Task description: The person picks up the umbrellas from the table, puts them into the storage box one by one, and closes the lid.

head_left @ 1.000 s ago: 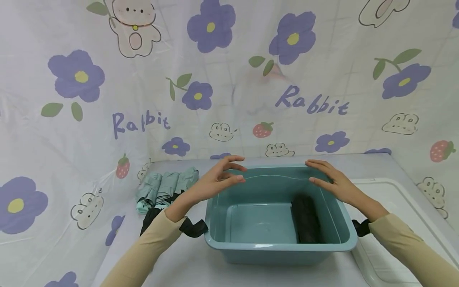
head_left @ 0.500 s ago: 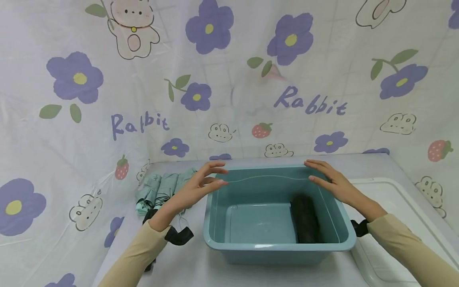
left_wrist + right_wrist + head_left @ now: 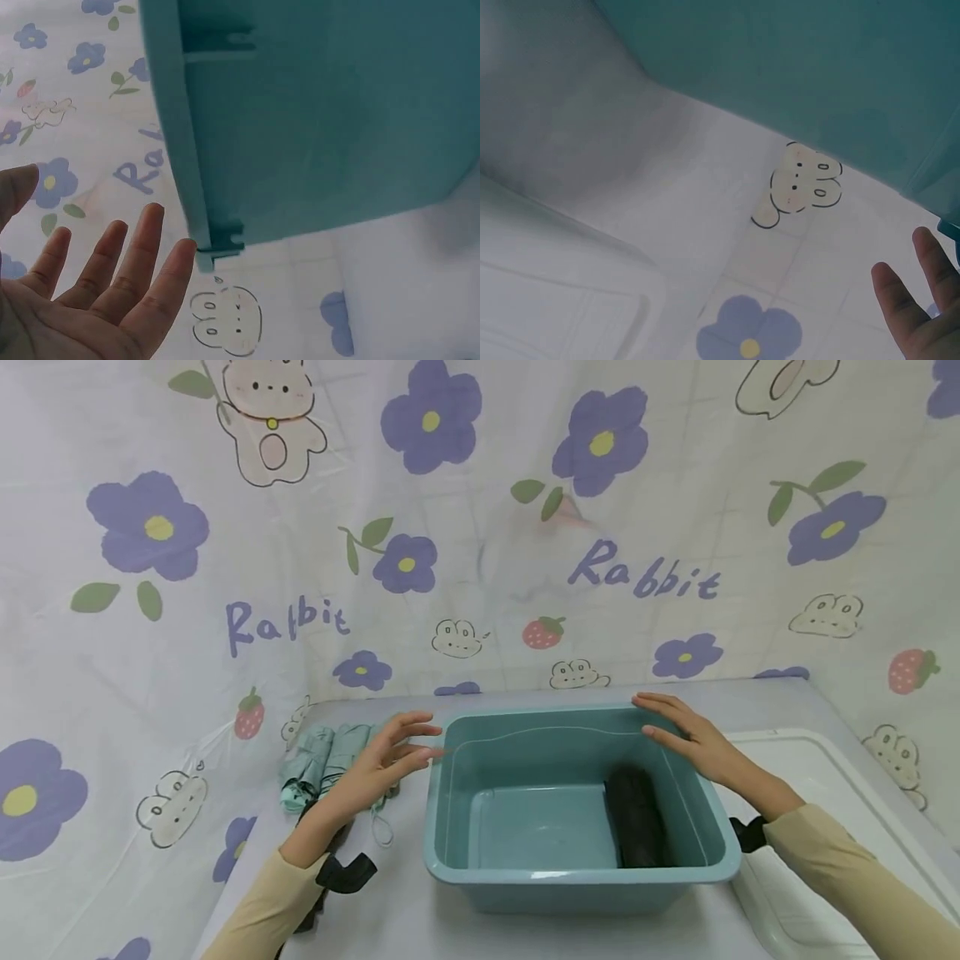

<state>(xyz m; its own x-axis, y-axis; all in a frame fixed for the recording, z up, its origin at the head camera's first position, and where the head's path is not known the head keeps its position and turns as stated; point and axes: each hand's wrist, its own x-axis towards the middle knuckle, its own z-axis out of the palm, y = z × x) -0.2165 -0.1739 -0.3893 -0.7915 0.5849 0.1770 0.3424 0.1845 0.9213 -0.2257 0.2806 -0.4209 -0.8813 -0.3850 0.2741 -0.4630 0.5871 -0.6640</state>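
Observation:
A blue-green plastic bin (image 3: 480,875) stands in the middle of the table. Inside it, along the right wall, lies a dark, soft-looking bundle (image 3: 637,818), too blurred to name surely. My left hand (image 3: 378,768) hovers beside the bin's left rim, its fingers loosely spread and holding nothing; the left wrist view shows the palm and fingers (image 3: 139,262) close to the rim. At the far right corner, my right hand (image 3: 697,739) is at the rim with fingers extended; whether they touch it I cannot tell. Several rolled teal folding umbrellas (image 3: 306,764) lie beyond my left hand, partly hidden.
A white plastic lid (image 3: 795,860) lies flat to the right of the bin, under my right forearm. Black items (image 3: 311,914) show beside my left sleeve, mostly covered. A patterned curtain (image 3: 480,527) closes off the back and sides of the table.
My left hand has moved left, from over the bin's far left corner to outside its left rim. The right hand has stayed at the right rim. The head view has shifted slightly.

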